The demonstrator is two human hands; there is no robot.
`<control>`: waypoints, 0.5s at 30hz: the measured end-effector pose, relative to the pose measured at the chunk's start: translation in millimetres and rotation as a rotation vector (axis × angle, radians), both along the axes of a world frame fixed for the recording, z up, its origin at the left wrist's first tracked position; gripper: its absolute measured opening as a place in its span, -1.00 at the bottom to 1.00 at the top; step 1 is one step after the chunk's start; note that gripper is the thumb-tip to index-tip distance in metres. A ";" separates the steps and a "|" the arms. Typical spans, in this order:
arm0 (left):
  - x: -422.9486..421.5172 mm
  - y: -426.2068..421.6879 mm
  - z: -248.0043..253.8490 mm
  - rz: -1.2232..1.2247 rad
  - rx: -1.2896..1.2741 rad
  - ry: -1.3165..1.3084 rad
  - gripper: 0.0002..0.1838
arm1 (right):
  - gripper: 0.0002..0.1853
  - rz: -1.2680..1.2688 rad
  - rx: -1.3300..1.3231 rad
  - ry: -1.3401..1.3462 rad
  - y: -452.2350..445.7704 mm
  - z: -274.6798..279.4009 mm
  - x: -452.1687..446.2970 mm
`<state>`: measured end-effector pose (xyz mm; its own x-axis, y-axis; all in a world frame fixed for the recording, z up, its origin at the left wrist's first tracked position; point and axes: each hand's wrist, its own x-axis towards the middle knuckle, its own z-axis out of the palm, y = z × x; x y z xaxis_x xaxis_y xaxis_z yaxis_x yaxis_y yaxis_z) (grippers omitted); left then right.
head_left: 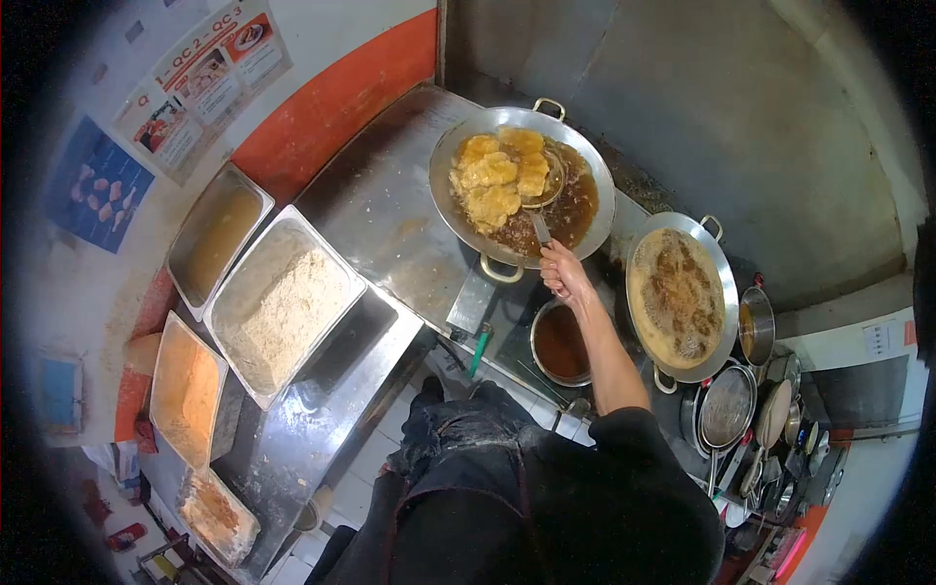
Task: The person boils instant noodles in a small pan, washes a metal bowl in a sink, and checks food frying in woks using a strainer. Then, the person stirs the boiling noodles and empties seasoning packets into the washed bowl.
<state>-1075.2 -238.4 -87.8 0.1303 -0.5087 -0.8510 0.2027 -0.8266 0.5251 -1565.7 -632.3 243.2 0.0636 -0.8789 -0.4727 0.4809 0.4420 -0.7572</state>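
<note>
At the wok point(441, 200) of golden pieces point(490, 174), the right hand point(563, 270) grips a skimmer point(541, 228).

Shines as smooth metal on the upper pan point(442, 195), the skimmer point(541, 230) and the deep tray point(237, 300); gleams as glossy, smudged metal across the tabletop point(283, 468). Turns matt in the pale powder point(304, 304), rough on the coated pieces point(490, 203). Appears as metal mesh in the sieve point(728, 405), matt cloth on the sleeve point(632, 444).

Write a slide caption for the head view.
Right hand holding a skimmer in a wide pan of golden pieces and brown liquid, a second pan nearby.
</note>
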 end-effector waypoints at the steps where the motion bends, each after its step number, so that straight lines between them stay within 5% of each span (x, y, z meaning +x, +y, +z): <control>1: -0.2 -0.3 -2.1 0.000 0.000 0.001 -0.81 | -0.88 -0.004 0.003 0.001 3.8 0.8 -3.1; 15: -4.4 -37.9 -14.6 -0.033 -0.036 0.024 -0.81 | -0.51 0.014 0.063 0.273 51.3 31.5 -51.4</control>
<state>-1079.6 -276.3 -102.3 0.0928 -0.5426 -0.8349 0.1882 -0.8138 0.5498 -1617.0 -581.1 274.7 -0.0617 -0.8473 -0.5275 0.2563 0.4973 -0.8288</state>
